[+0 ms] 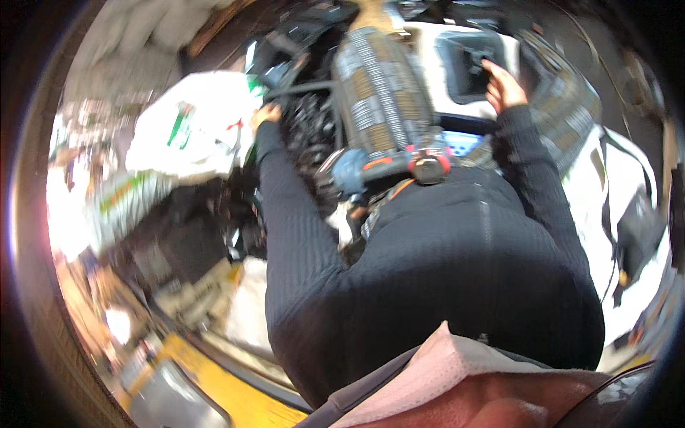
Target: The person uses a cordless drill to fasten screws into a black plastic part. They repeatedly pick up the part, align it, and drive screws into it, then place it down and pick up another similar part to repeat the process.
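The picture is blurred by motion. Both my arms, in dark ribbed sleeves, reach forward. My left hand (pixel 265 114) is curled at the end of a dark bar (pixel 303 88), right beside a white plastic bag (pixel 193 128); whether it grips the bar is unclear. My right hand (pixel 504 87) has its fingers on a dark block (pixel 474 60) that sits in a white tub (pixel 435 50). Between my arms lies a long finned grey and tan cylinder (pixel 382 93). A blue and red power tool (pixel 399 165) rests against my chest just below it.
Dark machine parts and cables (pixel 310 125) fill the space under the cylinder. A woven basket-like object (pixel 564 107) and white sheeting with black straps (pixel 621 192) lie to the right. Cluttered packages (pixel 128 200) and a yellow strip (pixel 228 392) are at the left and lower left.
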`<control>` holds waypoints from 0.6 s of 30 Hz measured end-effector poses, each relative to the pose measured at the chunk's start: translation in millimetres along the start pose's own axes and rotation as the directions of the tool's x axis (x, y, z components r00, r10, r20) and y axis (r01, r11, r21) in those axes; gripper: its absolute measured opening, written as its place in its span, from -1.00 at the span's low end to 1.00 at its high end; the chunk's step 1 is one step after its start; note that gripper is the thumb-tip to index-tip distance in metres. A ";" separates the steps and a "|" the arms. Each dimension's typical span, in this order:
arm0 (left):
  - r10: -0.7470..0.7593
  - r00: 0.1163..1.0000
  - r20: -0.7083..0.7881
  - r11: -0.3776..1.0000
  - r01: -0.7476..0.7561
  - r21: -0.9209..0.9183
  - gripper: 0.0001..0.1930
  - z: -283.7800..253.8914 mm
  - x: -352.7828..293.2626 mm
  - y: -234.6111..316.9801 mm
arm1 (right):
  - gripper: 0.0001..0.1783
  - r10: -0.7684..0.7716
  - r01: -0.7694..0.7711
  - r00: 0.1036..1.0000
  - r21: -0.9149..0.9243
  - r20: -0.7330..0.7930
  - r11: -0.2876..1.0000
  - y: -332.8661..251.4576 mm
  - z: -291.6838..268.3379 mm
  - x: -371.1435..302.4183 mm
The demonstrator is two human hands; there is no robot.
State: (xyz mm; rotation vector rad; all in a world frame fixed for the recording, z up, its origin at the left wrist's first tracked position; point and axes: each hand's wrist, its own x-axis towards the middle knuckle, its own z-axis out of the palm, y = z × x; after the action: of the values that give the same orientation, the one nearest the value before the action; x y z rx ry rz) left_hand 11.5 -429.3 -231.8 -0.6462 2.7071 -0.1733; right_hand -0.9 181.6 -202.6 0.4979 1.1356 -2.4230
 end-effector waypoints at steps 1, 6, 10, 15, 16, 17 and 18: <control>0.049 0.996 0.072 0.976 -0.062 0.206 -0.51 -20.2 15.8 -44.7 | -0.64 -0.012 0.028 0.998 0.249 -0.062 0.968 0.4 -5.0 20.1; 0.254 0.833 -0.491 0.770 -0.481 -0.420 -0.69 -83.8 2.2 49.5 | -0.45 -0.146 0.258 0.927 0.303 -0.346 0.917 -43.3 -26.0 -15.8; 0.700 0.332 -0.633 0.238 -0.943 -0.231 -0.79 -192.1 -126.8 262.9 | -0.51 -0.173 0.280 0.938 0.363 -0.299 0.889 -37.1 -28.5 -16.3; 0.849 0.086 -0.521 0.145 -0.987 0.073 -0.81 -129.4 -154.1 386.8 | -0.62 -0.159 0.240 0.959 0.373 -0.235 0.896 -26.9 -31.6 -0.7; 0.864 0.084 -0.496 0.174 -0.975 0.140 -0.80 -116.4 -153.0 398.0 | -0.64 -0.144 0.228 0.960 0.374 -0.241 0.899 -25.3 -33.3 -1.3; 0.868 0.105 -0.485 0.196 -0.971 0.140 -0.79 -108.4 -151.0 404.0 | -0.65 -0.106 0.188 0.967 0.369 -0.232 0.910 -26.5 -30.1 -4.9; 0.880 0.135 -0.455 0.223 -0.964 0.144 -0.79 -101.5 -147.4 404.8 | -0.64 -0.066 0.160 0.965 0.367 -0.255 0.916 -28.3 -24.5 -4.6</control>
State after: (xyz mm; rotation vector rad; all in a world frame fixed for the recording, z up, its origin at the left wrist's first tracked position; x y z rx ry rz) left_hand -70.2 1.4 -171.7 1.3708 2.9646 0.3232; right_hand -8.0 218.3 -197.2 0.8887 0.7868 -2.7617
